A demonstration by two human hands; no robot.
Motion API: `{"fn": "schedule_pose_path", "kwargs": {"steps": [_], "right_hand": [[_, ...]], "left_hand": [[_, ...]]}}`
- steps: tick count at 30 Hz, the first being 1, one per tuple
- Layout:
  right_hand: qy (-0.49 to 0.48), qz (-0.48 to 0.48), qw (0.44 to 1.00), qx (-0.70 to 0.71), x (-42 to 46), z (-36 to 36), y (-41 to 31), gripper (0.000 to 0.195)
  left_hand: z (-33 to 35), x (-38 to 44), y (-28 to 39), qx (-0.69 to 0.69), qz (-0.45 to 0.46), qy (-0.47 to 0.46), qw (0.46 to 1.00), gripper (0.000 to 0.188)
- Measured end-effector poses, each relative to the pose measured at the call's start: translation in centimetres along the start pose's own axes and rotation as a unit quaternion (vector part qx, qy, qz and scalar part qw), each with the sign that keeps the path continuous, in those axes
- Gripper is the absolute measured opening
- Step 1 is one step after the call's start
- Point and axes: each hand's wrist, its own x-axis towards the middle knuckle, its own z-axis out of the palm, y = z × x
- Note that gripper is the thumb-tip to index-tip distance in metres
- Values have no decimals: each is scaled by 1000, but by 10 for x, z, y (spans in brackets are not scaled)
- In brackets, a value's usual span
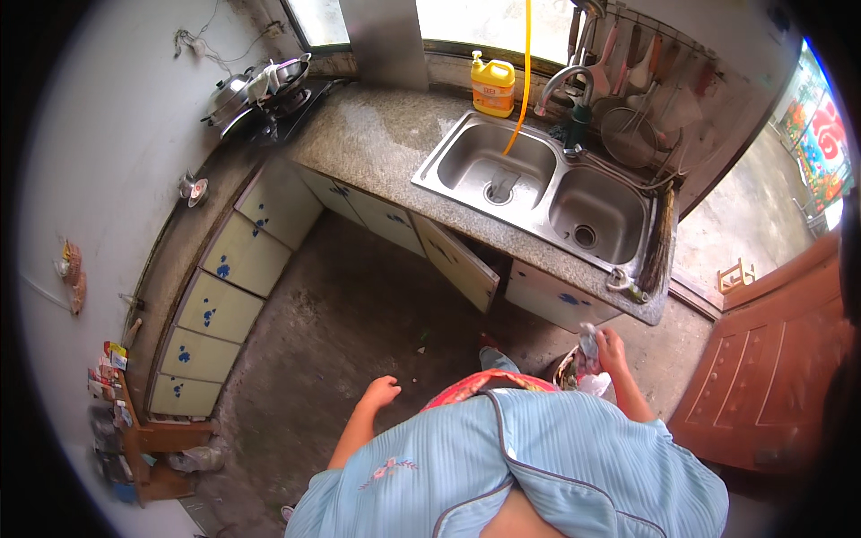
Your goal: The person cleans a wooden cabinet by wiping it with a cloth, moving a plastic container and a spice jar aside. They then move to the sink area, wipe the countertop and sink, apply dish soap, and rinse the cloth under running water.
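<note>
In my right hand [611, 351] is a crumpled, greyish, thin item [589, 341], either a plastic bag or a cloth; I cannot tell which. Just below and left of it stands a waste basket [558, 368], partly hidden by my body. White plastic [594, 385] bulges at the basket's side. My left hand [383, 391] hangs over the dark floor, its fingers loosely curled, and nothing shows in it. Ahead of me is a double-bowl steel sink [553, 176], with a grey tap [568, 75] over it.
A cabinet door [454, 262] swings out below the sink. On the granite counter [363, 134] stands a yellow detergent jug [493, 87]. An orange hose [527, 67] drops into the left bowl. Pots [229, 97] crowd the stove at left. A brown wooden door [760, 363] is at right.
</note>
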Motion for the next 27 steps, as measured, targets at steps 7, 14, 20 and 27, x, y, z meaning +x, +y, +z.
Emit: {"fn": "schedule_pose_path", "kwargs": {"steps": [7,14,20,27], "right_hand": [[-289,81,771,561,139,59,-199,37],[-419,96,557,711,243,132,-309,46],[-446,-37,623,642,297,198,-400,54],[-67,-389,917,-53,363,314,-455,60]], "left_hand": [[-75,-13,-47,-6,-149,45,988,42],[-105,-7,-1,-194,-197,86,957,37],[-136,54,-77,-118,-207,-7,971,39],[-265,141,-86,-101,-174,52,978,41]]}}
